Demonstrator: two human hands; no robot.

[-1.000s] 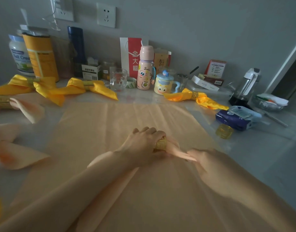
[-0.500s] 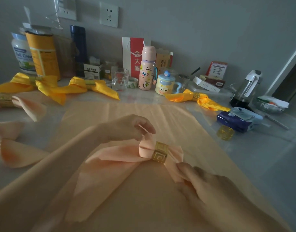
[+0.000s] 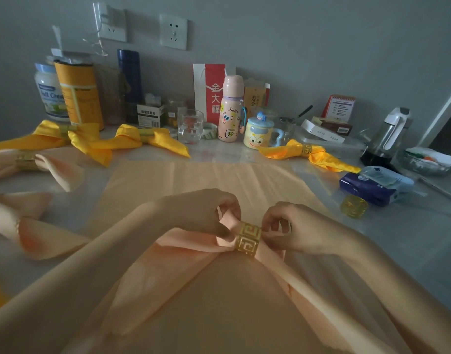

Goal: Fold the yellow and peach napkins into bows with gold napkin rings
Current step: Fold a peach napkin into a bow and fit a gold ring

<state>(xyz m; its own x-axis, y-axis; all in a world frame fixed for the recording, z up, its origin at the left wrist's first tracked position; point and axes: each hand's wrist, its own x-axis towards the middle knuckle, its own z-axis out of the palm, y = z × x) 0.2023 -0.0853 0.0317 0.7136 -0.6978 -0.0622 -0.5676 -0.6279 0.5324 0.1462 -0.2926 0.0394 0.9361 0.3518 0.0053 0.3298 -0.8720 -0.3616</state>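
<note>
Peach napkin (image 3: 188,254) threaded through the gold napkin ring (image 3: 247,240) at mid-worktop, its long axis running left to right and its tails trailing toward the viewer. The left hand (image 3: 201,213) pinches the loop just left of the ring; the right hand (image 3: 296,228) pinches the fabric at its right side; both lie equally near. Likely step: drawing the loops even. Pale worktop (image 3: 398,238) under a spread peach cloth (image 3: 193,180); grey wall (image 3: 296,47) with sockets behind
</note>
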